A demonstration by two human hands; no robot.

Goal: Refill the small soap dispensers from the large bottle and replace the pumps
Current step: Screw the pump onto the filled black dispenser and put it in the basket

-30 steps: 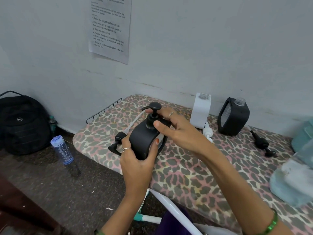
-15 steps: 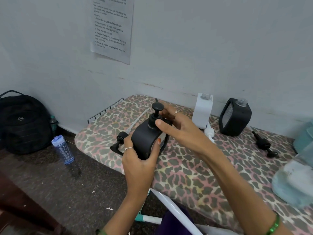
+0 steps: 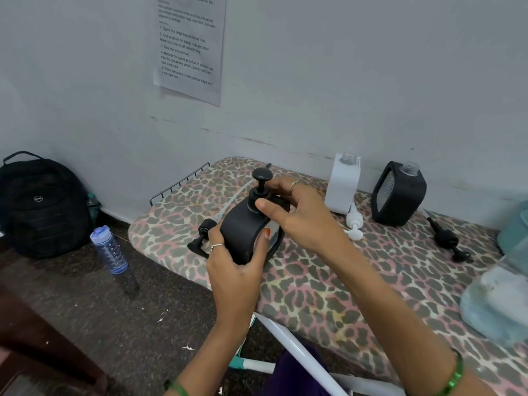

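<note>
Just black dispenser (image 3: 243,232), pump (image 3: 261,181) upright

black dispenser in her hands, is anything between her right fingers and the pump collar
Nothing visible. The right hand already pinches the pump at its collar on the black dispenser, which the left hand grips around the body.

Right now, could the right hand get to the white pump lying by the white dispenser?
Probably yes. The right hand is busy at the collar of the black dispenser, but the white pump lies uncovered on the board just beyond it, with nothing between. It would have to let go first.
</note>
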